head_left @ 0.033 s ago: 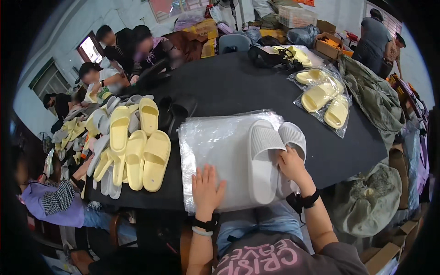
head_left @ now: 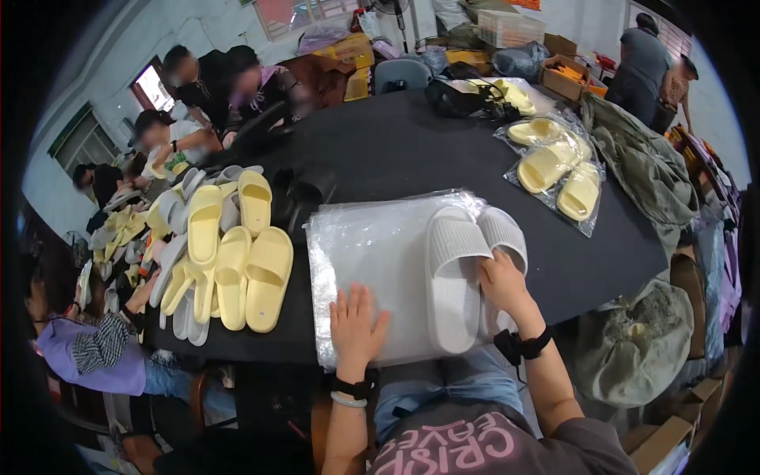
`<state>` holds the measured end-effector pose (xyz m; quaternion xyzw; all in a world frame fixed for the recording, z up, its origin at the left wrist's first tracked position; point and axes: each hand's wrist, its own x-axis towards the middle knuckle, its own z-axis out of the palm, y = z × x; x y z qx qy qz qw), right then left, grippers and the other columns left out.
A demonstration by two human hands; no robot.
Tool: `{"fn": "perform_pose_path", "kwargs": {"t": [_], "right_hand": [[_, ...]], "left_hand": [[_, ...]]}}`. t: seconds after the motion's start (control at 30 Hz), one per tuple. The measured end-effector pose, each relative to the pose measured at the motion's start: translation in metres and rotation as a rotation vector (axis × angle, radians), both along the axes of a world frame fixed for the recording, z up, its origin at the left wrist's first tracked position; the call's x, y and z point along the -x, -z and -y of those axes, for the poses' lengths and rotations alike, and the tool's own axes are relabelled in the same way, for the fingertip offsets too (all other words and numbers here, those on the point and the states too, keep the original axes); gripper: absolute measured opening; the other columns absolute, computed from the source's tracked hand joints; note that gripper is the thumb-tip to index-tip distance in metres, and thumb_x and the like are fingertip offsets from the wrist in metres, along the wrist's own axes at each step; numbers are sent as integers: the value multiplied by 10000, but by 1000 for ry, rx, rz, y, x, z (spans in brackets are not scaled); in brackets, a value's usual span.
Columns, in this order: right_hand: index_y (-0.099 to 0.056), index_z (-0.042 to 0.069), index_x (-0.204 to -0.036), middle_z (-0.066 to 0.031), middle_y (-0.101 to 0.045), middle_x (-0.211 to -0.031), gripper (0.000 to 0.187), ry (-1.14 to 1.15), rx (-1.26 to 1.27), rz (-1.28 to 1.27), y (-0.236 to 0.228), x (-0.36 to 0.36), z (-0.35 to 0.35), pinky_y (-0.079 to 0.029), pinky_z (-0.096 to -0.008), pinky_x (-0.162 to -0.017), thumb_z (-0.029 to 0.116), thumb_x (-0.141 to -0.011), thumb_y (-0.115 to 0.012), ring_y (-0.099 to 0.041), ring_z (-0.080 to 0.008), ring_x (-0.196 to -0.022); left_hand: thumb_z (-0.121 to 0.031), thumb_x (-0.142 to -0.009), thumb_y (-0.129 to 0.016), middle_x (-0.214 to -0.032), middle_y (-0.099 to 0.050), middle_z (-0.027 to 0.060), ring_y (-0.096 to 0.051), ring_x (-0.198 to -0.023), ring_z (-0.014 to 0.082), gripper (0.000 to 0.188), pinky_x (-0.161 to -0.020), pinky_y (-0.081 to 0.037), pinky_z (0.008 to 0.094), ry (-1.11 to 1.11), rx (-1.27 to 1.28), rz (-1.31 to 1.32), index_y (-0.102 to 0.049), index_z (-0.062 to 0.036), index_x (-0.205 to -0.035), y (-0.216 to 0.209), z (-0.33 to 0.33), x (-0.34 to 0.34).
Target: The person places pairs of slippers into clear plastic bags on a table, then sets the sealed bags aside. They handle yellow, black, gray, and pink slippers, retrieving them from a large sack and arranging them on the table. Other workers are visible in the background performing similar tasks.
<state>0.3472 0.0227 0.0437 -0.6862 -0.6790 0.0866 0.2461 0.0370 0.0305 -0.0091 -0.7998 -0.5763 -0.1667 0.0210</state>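
A: Starting with the head view, where are the grey slippers?

B: The left grey slipper (head_left: 454, 317) and the right grey slipper (head_left: 505, 229) lie side by side, straps at their far ends, on the right part of a stack of clear plastic bags (head_left: 360, 245). The stack sits at the near edge of a black-topped table (head_left: 412, 150).

A: And the left hand?

B: The left hand (head_left: 356, 331) rests flat on the near left part of the stack, fingers extended and slightly apart, thumb spread toward the right. It holds nothing.

A: The right hand?

B: The right hand (head_left: 503, 285) is over the right grey slipper, fingers bent and close together, tips reaching into the opening by the strap. I cannot tell whether they pinch it.

A: What lies left of the stack?

B: Loose yellow slippers (head_left: 269, 297), some overlapping, with more grey ones (head_left: 169, 269) beside and beneath them. Farther left, the pile is a jumble.

A: And on the far right?

B: Bagged yellow slippers (head_left: 579, 198) in clear wrapping, next to a crumpled green sheet (head_left: 633, 162) at the table's edge.

A: Anyone else?

B: Several co-workers (head_left: 210, 83) at the far left, and two people (head_left: 643, 67) at the far right.
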Motion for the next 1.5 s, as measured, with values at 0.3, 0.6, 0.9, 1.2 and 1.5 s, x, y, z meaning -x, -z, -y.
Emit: {"fn": "perform_pose_path", "kwargs": {"t": [0.3, 0.6, 0.9, 1.2, 1.5], "right_hand": [[-658, 30, -933, -206, -578, -1114, 194, -209, -135, -4, -47, 87, -10, -531, -443, -818, 160, -795, -618, -574, -357, -1044], [-543, 110, -1328, -278, -447, -1380, 476, -393, -229, -323, 5, 44, 50, -427, -460, -1001, 119, -858, -615, -503, -427, -1202], [-418, -59, -1369, -263, -470, -1356, 535, -224, -79, -398, 29, -8, 70, -339, -449, -1085, 179, -913, -569, -422, -413, -1285], [-446, -44, -1353, -229, -494, -1344, 507, -234, -142, -430, 40, -11, 71, -338, -450, -1076, 184, -915, -560, -430, -388, -1283], [-484, 2, -1338, -184, -483, -1376, 533, -243, -158, -184, 43, -9, 74, -349, -443, -1049, 246, -880, -606, -437, -339, -1286]], "left_hand": [[-126, -943, -519, -1442, -449, 177, -395, -1354, 337, 462, -1150, -230, 471, 45, 11, 282, -454, -16, -1387, 20, -12, 21], [-67, -964, -511, -1313, -535, 187, -525, -1218, 260, 379, -1043, -384, 367, 22, 68, 1005, -484, 38, -1327, 1, -6, 25], [-158, -934, -580, -1023, -645, 153, -647, -897, 251, 331, -797, -511, 339, 394, 72, 302, -593, -37, -1242, -101, -9, -52], [-251, -927, -559, -838, -649, 174, -627, -816, 354, 319, -717, -503, 446, 238, 102, -113, -624, -38, -1156, -89, -40, -85], [-239, -953, -529, -1100, -675, 194, -648, -1024, 287, 345, -882, -482, 357, 31, 268, 33, -638, -10, -1188, -150, -161, 3]]}}
